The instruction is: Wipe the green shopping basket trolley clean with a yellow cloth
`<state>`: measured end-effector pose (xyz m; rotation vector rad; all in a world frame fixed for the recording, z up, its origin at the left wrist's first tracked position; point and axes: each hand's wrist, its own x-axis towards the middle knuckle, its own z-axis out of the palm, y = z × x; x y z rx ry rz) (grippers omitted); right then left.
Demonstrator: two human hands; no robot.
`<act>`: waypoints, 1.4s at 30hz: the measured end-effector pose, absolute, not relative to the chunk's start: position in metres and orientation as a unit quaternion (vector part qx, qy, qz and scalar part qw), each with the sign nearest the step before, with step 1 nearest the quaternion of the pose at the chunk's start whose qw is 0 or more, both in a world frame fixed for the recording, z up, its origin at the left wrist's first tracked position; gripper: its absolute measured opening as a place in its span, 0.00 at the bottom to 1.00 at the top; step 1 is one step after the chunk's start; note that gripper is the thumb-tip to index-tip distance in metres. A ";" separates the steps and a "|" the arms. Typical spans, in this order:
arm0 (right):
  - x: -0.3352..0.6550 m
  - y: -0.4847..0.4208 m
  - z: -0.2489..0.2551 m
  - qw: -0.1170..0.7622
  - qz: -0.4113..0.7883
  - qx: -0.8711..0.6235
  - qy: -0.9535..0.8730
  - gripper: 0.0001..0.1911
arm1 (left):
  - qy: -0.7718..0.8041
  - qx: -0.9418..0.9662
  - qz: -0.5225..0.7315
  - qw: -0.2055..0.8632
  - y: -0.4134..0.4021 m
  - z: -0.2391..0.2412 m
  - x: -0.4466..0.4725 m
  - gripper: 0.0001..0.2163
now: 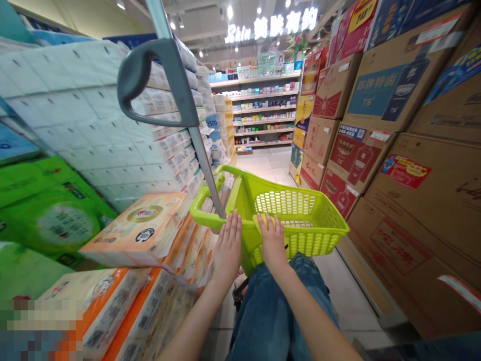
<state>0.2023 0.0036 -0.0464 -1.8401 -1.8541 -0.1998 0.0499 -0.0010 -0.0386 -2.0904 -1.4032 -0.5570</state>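
A lime-green rolling shopping basket (315, 238) with slatted sides rests tilted against my knees, and no goods show inside it. From its left end rises a metal pole (205, 160) with a grey loop handle (184, 95). My left hand (228, 240) lies with fingers stretched out on the near rim, beside the foot of the pole. To its right, my right hand (272, 238) has its fingers bent over the same rim, by a yellow-green grip; its thumb is hidden.
White tissue packs (93, 95) are stacked high on the left, with orange tissue packs (139, 225) lower down. Cardboard cartons (424, 190) form a wall on the right. Ahead, a tiled aisle (272, 160) leads to shelves (263, 113) of small goods.
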 end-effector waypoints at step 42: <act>0.274 -0.020 -0.085 0.233 -0.149 -0.715 -0.642 0.42 | -0.539 -0.771 -0.244 0.234 -0.001 -0.045 0.056 0.35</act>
